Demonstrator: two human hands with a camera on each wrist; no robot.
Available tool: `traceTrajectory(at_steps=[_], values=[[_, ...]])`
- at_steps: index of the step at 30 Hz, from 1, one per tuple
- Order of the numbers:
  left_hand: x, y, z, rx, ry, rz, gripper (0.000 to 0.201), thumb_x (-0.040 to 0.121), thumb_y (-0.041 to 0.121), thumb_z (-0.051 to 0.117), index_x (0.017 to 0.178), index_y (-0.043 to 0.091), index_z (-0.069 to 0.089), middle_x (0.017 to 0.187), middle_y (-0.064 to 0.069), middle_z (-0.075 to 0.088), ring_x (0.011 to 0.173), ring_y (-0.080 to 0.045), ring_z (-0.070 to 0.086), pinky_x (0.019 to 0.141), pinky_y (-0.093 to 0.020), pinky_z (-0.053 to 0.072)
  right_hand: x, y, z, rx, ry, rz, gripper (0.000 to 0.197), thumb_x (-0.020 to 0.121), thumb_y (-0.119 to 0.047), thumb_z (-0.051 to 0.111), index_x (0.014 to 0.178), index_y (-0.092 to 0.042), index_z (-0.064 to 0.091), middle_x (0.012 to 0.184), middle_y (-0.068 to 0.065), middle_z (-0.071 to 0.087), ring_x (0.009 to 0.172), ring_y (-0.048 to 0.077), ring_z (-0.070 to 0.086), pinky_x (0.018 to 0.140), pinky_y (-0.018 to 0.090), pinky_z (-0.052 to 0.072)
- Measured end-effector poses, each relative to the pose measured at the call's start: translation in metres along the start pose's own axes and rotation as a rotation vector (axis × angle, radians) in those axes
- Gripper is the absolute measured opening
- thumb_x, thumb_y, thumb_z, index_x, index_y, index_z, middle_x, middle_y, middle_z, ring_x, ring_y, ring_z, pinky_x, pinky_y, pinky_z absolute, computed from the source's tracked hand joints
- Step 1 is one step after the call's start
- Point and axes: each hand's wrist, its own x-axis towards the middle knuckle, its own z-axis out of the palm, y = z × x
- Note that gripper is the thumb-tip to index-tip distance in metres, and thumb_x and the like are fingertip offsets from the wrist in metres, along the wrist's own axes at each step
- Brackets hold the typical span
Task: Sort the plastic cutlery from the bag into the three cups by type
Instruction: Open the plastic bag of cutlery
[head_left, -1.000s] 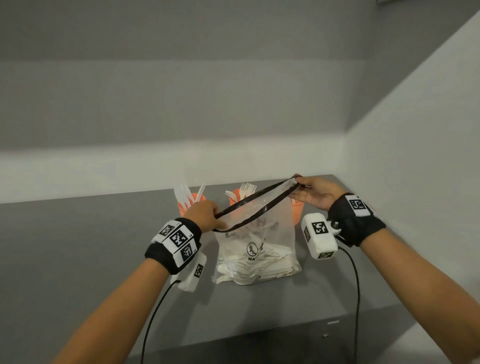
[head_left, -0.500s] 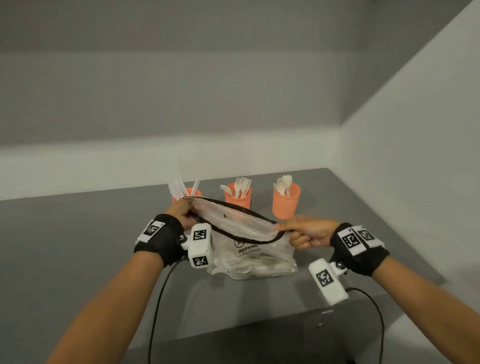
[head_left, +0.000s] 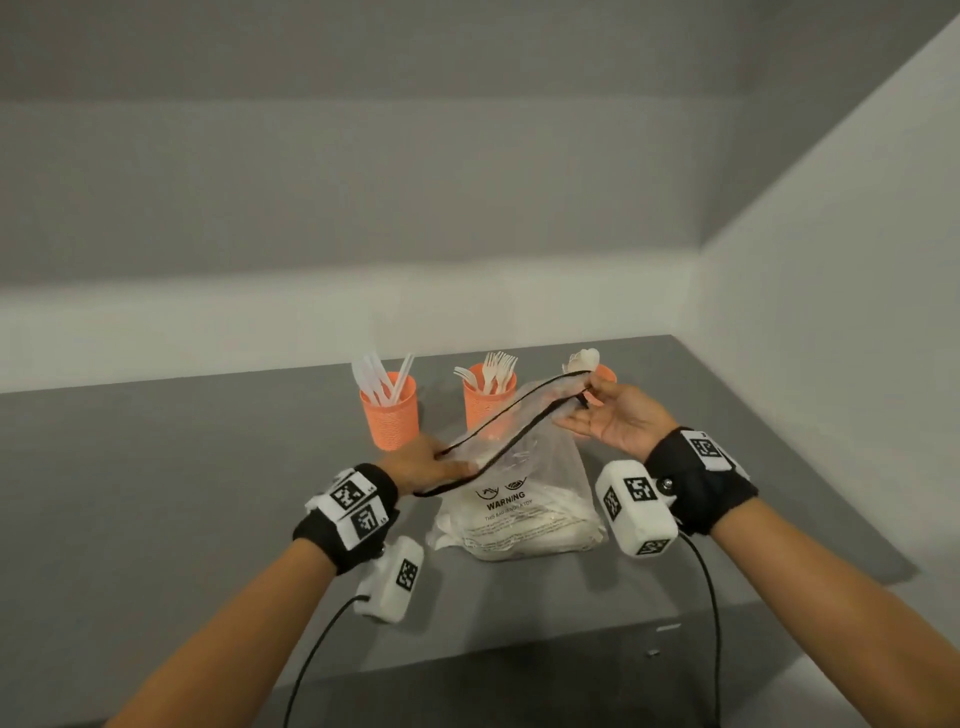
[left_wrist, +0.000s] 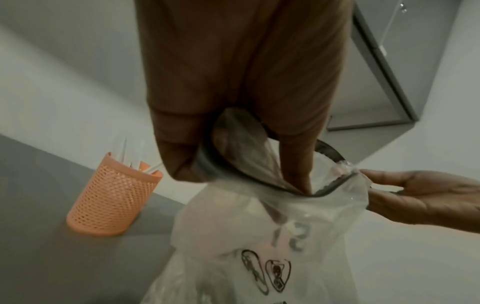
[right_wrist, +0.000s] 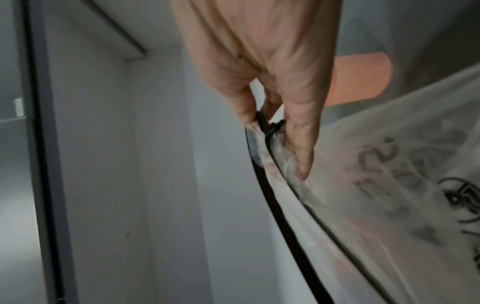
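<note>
A clear plastic bag (head_left: 524, 499) with a black zip rim and a printed warning stands on the grey table (head_left: 182, 493), white cutlery piled in its bottom. My left hand (head_left: 431, 465) pinches the rim's left end, thumb and fingers curled over it (left_wrist: 207, 164). My right hand (head_left: 605, 415) pinches the rim's right end at the zip slider (right_wrist: 272, 129), raised in front of the right cup. Three orange mesh cups stand behind: the left cup (head_left: 389, 415) with knives, the middle cup (head_left: 485, 400) with forks, the right cup (head_left: 602, 374) with spoons, mostly hidden.
Grey walls close off the back and the right side (head_left: 831, 312). The table's front edge (head_left: 519, 660) runs just below my wrists. Cables hang from both wrist cameras.
The right hand has lifted its end of the rim up and back toward the right cup. The left hand has dropped lower and forward, so the rim now slopes upward to the right.
</note>
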Motion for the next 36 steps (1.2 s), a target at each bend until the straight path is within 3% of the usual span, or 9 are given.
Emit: traceTrajectory(at_steps=[5, 7, 12, 16, 22, 27, 30, 33, 36], values=[[-0.002, -0.002, 0.009, -0.716, -0.031, -0.196, 0.014, 0.093, 0.023, 0.052, 0.095, 0.011, 0.059, 0.065, -0.001, 0.059, 0.049, -0.007, 0.053, 0.045, -0.019, 0.047, -0.001, 0.01, -0.004, 0.03, 0.053, 0.0, 0.022, 0.096, -0.016, 0.039, 0.077, -0.009, 0.048, 0.058, 0.007, 0.058, 0.053, 0.017, 0.061, 0.047, 0.027, 0.056], [-0.004, -0.003, 0.005, -1.082, 0.015, -0.309, 0.014, 0.096, 0.021, 0.046, 0.091, 0.011, 0.054, 0.074, -0.006, 0.061, 0.063, -0.016, 0.059, 0.043, -0.022, 0.052, -0.005, 0.01, -0.01, -0.183, 0.016, 0.037, 0.02, 0.092, -0.021, 0.044, 0.081, -0.009, 0.056, 0.057, 0.006, 0.066, 0.05, 0.015, 0.065, 0.048, 0.022, 0.054], [0.002, 0.0, 0.006, -1.451, 0.04, -0.393, 0.026, 0.099, 0.015, 0.033, 0.095, -0.004, 0.051, 0.095, -0.02, 0.057, 0.105, -0.033, 0.053, 0.091, -0.046, 0.044, -0.013, 0.025, -0.029, -1.117, -0.165, 0.23, 0.028, 0.075, -0.039, 0.067, 0.087, -0.013, 0.065, 0.048, -0.01, 0.053, 0.039, 0.001, 0.044, 0.041, 0.011, 0.036], [0.011, 0.003, 0.02, -1.454, 0.03, -0.361, 0.028, 0.096, 0.007, 0.03, 0.084, -0.003, 0.054, 0.069, -0.016, 0.067, 0.07, -0.028, 0.063, 0.072, -0.039, 0.055, -0.008, 0.033, -0.043, -1.306, -0.166, 0.324, 0.035, 0.08, -0.034, 0.067, 0.048, -0.022, 0.061, 0.039, -0.012, 0.047, 0.033, 0.001, 0.036, 0.041, 0.014, 0.023], [0.008, -0.004, 0.015, -0.926, -0.152, -0.234, 0.019, 0.091, 0.024, 0.052, 0.105, 0.012, 0.058, 0.069, -0.001, 0.067, 0.046, -0.009, 0.062, 0.046, -0.019, 0.05, 0.003, 0.024, -0.065, -0.452, -0.026, 0.222, 0.044, 0.059, -0.021, 0.081, 0.094, 0.0, 0.065, 0.081, 0.013, 0.074, 0.064, 0.017, 0.071, 0.058, 0.027, 0.059], [0.007, -0.016, 0.02, -0.287, -0.306, -0.099, 0.06, 0.069, 0.056, 0.071, 0.108, 0.011, 0.064, 0.102, -0.004, 0.069, 0.089, -0.019, 0.066, 0.086, -0.028, 0.051, 0.02, 0.022, -0.061, -0.141, -0.022, 0.11, 0.09, 0.009, -0.015, 0.092, 0.092, 0.0, 0.059, 0.078, 0.018, 0.071, 0.069, 0.029, 0.072, 0.058, 0.041, 0.06], [0.007, -0.016, 0.021, -0.359, -0.29, -0.155, 0.022, 0.091, 0.029, 0.055, 0.08, 0.01, 0.06, 0.055, 0.008, 0.065, 0.047, 0.003, 0.058, 0.049, -0.011, 0.045, 0.03, 0.033, -0.058, -0.005, -0.006, 0.058, 0.092, 0.002, -0.012, 0.088, 0.088, 0.001, 0.059, 0.071, 0.017, 0.07, 0.061, 0.026, 0.07, 0.054, 0.036, 0.059], [0.01, -0.023, 0.016, -0.777, -0.196, -0.276, 0.018, 0.096, 0.017, 0.045, 0.082, 0.01, 0.055, 0.061, 0.001, 0.066, 0.05, -0.006, 0.06, 0.043, -0.016, 0.05, 0.029, 0.04, -0.051, 0.024, -0.019, 0.032, 0.069, 0.016, -0.015, 0.089, 0.079, -0.001, 0.063, 0.063, 0.012, 0.067, 0.054, 0.019, 0.067, 0.051, 0.026, 0.057], [0.021, -0.037, 0.014, -1.179, -0.059, -0.413, 0.022, 0.098, 0.022, 0.041, 0.098, 0.004, 0.053, 0.088, -0.02, 0.065, 0.071, -0.029, 0.066, 0.05, -0.034, 0.058, 0.016, 0.041, -0.047, -0.194, -0.036, 0.156, 0.024, 0.072, -0.022, 0.067, 0.085, -0.003, 0.06, 0.046, 0.002, 0.062, 0.036, 0.009, 0.057, 0.036, 0.017, 0.047]])
